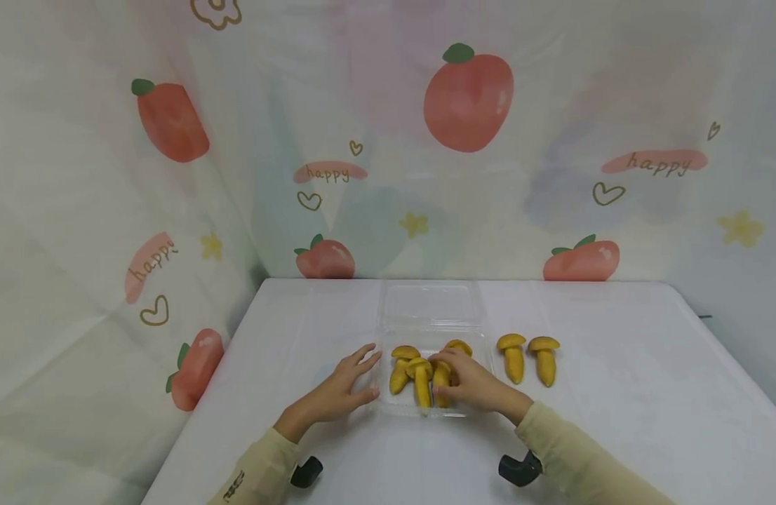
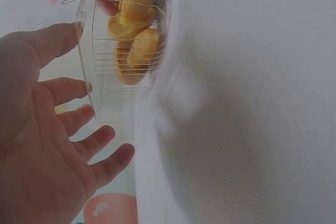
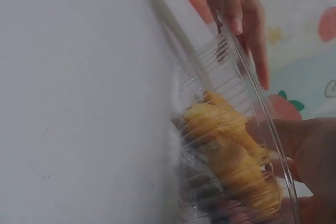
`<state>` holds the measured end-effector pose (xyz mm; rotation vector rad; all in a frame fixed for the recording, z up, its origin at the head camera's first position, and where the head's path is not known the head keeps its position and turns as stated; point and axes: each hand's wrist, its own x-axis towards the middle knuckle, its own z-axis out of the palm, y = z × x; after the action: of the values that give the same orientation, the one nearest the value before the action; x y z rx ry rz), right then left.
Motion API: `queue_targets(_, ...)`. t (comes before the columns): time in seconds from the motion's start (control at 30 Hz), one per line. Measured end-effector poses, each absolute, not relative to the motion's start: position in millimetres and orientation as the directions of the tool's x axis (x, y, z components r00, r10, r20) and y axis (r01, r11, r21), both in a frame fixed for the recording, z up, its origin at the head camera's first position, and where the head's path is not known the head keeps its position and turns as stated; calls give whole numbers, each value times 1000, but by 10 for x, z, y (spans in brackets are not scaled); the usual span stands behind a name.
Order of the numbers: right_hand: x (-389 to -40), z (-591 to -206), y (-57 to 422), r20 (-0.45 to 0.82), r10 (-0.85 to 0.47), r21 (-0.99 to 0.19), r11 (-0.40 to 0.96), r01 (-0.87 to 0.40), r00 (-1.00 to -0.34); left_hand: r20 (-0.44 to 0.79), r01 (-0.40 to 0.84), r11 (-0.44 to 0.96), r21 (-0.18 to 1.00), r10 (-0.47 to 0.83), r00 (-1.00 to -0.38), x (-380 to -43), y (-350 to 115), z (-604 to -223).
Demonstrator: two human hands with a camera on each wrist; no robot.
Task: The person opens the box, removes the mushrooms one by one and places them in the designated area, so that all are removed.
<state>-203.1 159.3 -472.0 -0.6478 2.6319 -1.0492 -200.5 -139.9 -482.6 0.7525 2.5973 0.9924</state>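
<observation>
Mushrooms (image 1: 422, 387), yellow and thick-stemmed, lie in the clear hinged plastic box (image 1: 396, 405); the right hand (image 1: 473, 382) pinches one, the left hand (image 1: 337, 393), fingers spread, touches the box. I'd release low, gently.

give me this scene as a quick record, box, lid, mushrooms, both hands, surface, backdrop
container: clear plastic box, on the table
lid: clear lid, open, folded back at the far side
mushrooms inside: yellow mushrooms, four seem visible, some partly covered by a hand
mushrooms outside: two, a left one and a right one, lying right of the box
left hand: left hand, fingers spread at the box's left rim
right hand: right hand, holding a mushroom inside the box
surface: white-covered table
backdrop: pale printed sheet with fruit, hearts, "happy"
</observation>
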Motion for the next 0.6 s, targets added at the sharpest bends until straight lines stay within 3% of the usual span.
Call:
queue_targets(0.4, -2040, -4734, 1608, 60, -452, -741, 578, -343, -890, -50, 384, 628, 676, 559, -827, -1998, -1410, -4856)
queue_targets(0.6, -2068, -4706, 1634, 28, -404, -783, 560, -271, -914, -41, 393, 626, 674, 563, -825, -2011, -1409, -4840)
